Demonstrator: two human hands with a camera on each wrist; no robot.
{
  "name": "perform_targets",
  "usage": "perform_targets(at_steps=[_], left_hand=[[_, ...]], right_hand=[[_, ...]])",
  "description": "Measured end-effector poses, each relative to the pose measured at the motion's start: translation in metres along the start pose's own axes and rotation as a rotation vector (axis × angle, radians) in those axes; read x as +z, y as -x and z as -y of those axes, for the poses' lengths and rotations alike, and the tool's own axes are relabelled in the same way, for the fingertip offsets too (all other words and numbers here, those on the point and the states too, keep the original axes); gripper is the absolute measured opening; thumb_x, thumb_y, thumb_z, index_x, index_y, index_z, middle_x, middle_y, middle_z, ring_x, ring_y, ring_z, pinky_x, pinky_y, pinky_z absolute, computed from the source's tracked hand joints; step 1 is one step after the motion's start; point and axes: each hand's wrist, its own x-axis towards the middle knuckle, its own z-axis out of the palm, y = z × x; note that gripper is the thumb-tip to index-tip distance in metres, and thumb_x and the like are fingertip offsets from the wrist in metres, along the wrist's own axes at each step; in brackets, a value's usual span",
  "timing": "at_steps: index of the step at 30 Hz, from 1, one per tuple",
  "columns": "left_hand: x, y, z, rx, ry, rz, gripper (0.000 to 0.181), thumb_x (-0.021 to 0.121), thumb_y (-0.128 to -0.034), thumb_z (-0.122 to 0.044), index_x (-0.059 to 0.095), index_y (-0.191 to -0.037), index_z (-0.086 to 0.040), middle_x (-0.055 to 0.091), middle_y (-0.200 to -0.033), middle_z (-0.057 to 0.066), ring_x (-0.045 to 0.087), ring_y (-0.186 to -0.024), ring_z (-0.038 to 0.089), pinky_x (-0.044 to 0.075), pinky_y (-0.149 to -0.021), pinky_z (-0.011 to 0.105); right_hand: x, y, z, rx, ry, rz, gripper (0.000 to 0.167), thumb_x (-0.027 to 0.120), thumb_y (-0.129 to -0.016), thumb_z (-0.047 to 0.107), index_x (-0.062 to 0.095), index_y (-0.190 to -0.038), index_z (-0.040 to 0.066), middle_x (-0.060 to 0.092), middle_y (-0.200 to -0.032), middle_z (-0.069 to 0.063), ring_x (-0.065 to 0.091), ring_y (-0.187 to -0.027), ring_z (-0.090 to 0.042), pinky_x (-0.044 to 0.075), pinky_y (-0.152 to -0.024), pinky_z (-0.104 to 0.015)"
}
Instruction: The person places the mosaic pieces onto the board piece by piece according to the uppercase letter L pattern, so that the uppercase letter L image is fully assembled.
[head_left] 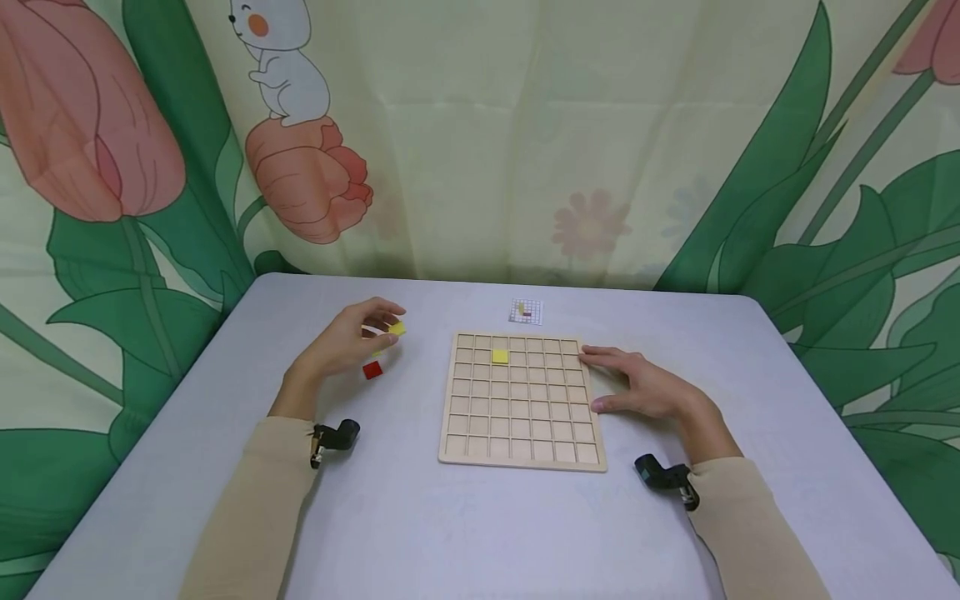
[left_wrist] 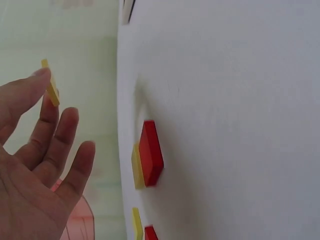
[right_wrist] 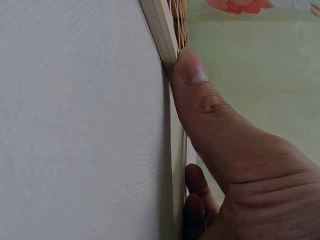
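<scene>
In the head view, we see the left hand point(head_left: 337, 337) pinching 1 yellow tile point(head_left: 397, 328); the board point(head_left: 519, 408) lies at its 4 o'clock (squarish, no clear long axis). The right hand point(head_left: 645, 385), nearer, fingers extended, touches the board's 3 o'clock edge.

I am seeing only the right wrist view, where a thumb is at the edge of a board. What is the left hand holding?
Observer: The left hand is pinching a yellow tile.
Operator: Thank you. Is some piece already placed on the grid?
Observer: Yes, one yellow square sits on the board, in the second row from the far edge.
Operator: And what is lying beyond that far edge?
Observer: A small card with a printed grid.
</scene>
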Motion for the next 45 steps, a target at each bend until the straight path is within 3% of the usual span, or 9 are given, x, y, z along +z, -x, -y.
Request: perform_targets(at_steps=[8,16,25,33,45], left_hand=[[0.015,-0.014,-0.018,0.068,0.021,0.024,0.044,0.073,-0.0954,-0.008,0.059,-0.137,-0.009,0.064,-0.126,0.009,0.061,-0.118,0.028,0.051,-0.104,0.048],[0.024,-0.018,-0.024,0.049,0.026,0.027,0.044,0.073,-0.0953,-0.009,0.059,-0.137,-0.011,0.065,-0.126,0.009,0.060,-0.118,0.027,0.050,-0.104,0.048],[0.036,-0.022,-0.035,0.082,0.044,0.037,0.041,0.074,-0.0939,-0.008,0.061,-0.132,-0.016,0.068,-0.122,0.007,0.062,-0.116,0.026,0.049,-0.103,0.048],[0.055,-0.028,-0.042,0.066,0.032,0.085,0.043,0.075,-0.0936,-0.010,0.061,-0.134,-0.014,0.067,-0.120,0.005,0.060,-0.117,0.026,0.047,-0.104,0.049],[0.070,-0.039,-0.057,0.124,0.019,0.142,0.047,0.079,-0.0891,-0.012,0.061,-0.132,-0.013,0.070,-0.114,0.000,0.063,-0.111,0.022,0.048,-0.102,0.048]], right_hand=[[-0.001,0.000,-0.005,-0.038,0.004,-0.003,0.083,0.083,-0.086,0.039,0.046,-0.155,0.011,0.032,-0.166,-0.011,0.021,-0.154,-0.043,0.020,-0.119,-0.066],[-0.001,-0.002,0.000,-0.025,-0.003,0.001,0.084,0.083,-0.086,0.041,0.046,-0.155,0.012,0.032,-0.166,-0.010,0.020,-0.154,-0.044,0.019,-0.119,-0.068],[-0.001,-0.002,0.000,-0.026,0.002,0.002,0.084,0.083,-0.086,0.039,0.046,-0.155,0.012,0.032,-0.167,-0.011,0.019,-0.154,-0.044,0.018,-0.120,-0.067],[0.001,-0.002,-0.002,-0.028,-0.001,0.000,0.083,0.083,-0.085,0.041,0.047,-0.155,0.012,0.032,-0.166,-0.010,0.019,-0.154,-0.044,0.017,-0.119,-0.068],[0.002,-0.002,-0.003,-0.042,-0.018,-0.007,0.083,0.083,-0.086,0.039,0.047,-0.155,0.011,0.032,-0.166,-0.011,0.019,-0.155,-0.043,0.018,-0.120,-0.066]])
